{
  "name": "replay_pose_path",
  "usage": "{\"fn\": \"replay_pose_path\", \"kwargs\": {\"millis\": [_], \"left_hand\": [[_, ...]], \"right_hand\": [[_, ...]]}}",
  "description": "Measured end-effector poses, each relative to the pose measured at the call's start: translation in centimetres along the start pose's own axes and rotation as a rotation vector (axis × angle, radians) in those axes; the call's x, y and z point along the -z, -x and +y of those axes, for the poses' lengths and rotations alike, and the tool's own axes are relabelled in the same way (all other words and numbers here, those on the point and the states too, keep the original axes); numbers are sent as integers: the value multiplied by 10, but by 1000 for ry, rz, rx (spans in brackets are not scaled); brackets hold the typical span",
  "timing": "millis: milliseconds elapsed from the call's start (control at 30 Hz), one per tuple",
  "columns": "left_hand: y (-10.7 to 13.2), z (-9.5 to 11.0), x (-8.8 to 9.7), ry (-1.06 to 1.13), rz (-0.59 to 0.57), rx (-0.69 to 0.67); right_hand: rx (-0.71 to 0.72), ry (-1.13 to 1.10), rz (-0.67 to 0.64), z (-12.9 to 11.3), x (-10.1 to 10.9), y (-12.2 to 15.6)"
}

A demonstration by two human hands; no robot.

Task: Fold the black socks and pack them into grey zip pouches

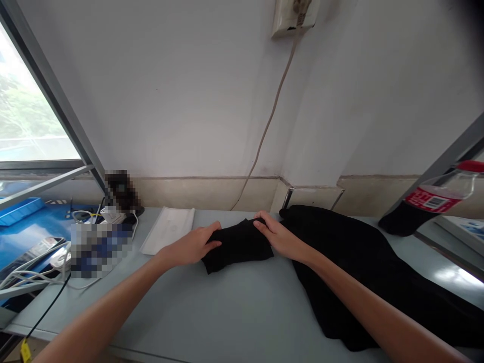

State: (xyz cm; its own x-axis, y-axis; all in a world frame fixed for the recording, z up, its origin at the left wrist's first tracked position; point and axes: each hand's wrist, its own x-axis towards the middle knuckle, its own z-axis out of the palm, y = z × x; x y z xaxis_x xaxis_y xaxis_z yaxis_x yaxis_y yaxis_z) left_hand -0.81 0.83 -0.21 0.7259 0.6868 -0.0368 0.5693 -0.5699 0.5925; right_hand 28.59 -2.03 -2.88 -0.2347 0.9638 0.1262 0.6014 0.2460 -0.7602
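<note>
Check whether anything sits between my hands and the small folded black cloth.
Nothing visible does. The left hand touches the folded black cloth at its left end, the right hand at its right end. The larger black garment lies to its right, the white packet apart on the left.

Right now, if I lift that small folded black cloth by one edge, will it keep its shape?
Probably not: the folded black cloth lies limp with rounded edges, so it would likely droop and unfold. On the smooth grey table it may slide easily if pushed.
</note>
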Motion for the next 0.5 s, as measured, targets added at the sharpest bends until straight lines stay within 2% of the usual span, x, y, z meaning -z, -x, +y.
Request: {"fn": "replay_pose_path", "kwargs": {"millis": [100, 167, 233, 300, 367, 433, 500], "left_hand": [[-17, -13, 0, 129, -24, 147], [-27, -22, -3, 38, 77, 257], [-31, -27, -7, -154, 241, 295], [-28, -25, -9, -326, 402, 194], [-21, -17, -8, -387, 443, -27], [-12, -6, -6, -337, 307, -230], [-4, 4, -6, -253, 132, -291]], "right_hand": [[-29, 77, 45, 4, -5, -9], [-48, 148, 63, 8, -9, -15], [-56, 223, 73, 12, -14, -19], [-55, 292, 80, 17, -19, -19], [-55, 350, 96, 19, -22, -18], [-57, 404, 138, 18, -23, -15], [-38, 454, 205, 11, -24, -12]]}}
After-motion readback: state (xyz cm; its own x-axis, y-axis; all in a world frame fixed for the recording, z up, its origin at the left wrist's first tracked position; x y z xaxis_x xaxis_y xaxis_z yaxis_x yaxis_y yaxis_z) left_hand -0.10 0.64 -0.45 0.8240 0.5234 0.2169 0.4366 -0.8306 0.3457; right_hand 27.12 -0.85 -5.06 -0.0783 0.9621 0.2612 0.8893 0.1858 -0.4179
